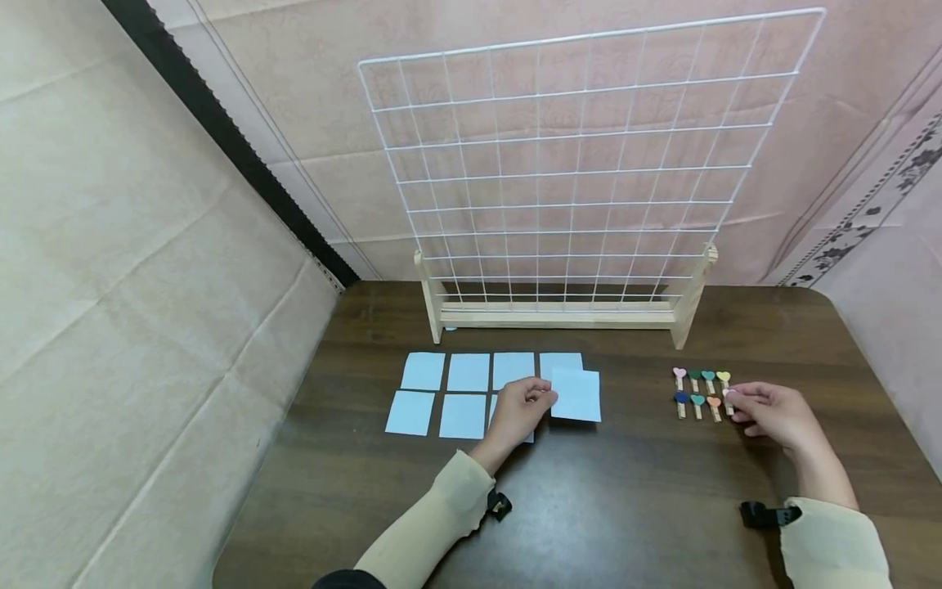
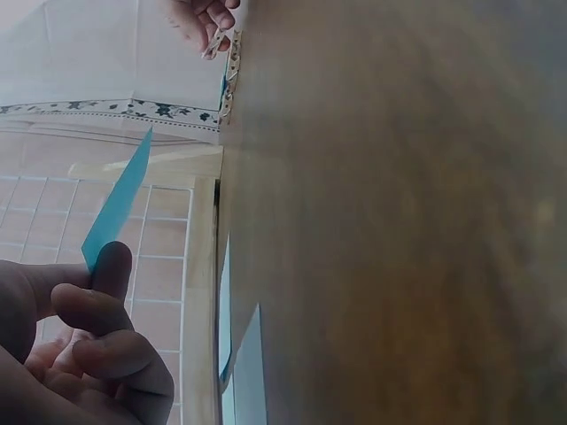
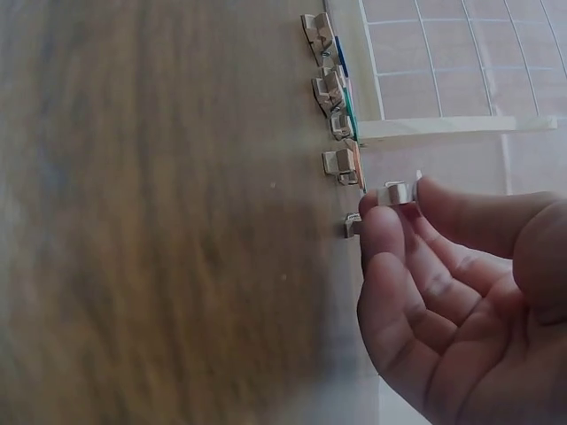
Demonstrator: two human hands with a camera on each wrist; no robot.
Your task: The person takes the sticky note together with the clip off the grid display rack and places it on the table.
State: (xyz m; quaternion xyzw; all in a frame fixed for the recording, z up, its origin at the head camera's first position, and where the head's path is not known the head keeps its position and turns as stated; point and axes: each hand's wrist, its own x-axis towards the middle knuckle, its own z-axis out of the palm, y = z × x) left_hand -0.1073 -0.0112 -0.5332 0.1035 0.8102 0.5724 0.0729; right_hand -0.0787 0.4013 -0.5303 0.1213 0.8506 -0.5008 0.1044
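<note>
My left hand (image 1: 518, 411) pinches a light-blue square of paper (image 1: 577, 394) by its left edge between thumb and forefinger. The left wrist view shows that sheet (image 2: 120, 202) raised off the table, its other fingers curled. Below and behind it lie several more blue paper squares (image 1: 423, 371) in two rows, partly covered by the hand and the held sheet. At the right, my right hand (image 1: 773, 415) pinches a small wooden clothespin (image 3: 396, 193) between thumb and forefinger. Beside it, small clothespins with coloured heart tops (image 1: 697, 400) lie in two rows.
A white wire grid (image 1: 574, 172) stands upright in a pale wooden stand (image 1: 559, 319) at the back of the dark wooden table (image 1: 611, 507). Pale cloth (image 1: 147, 327) hangs at the left and behind the grid.
</note>
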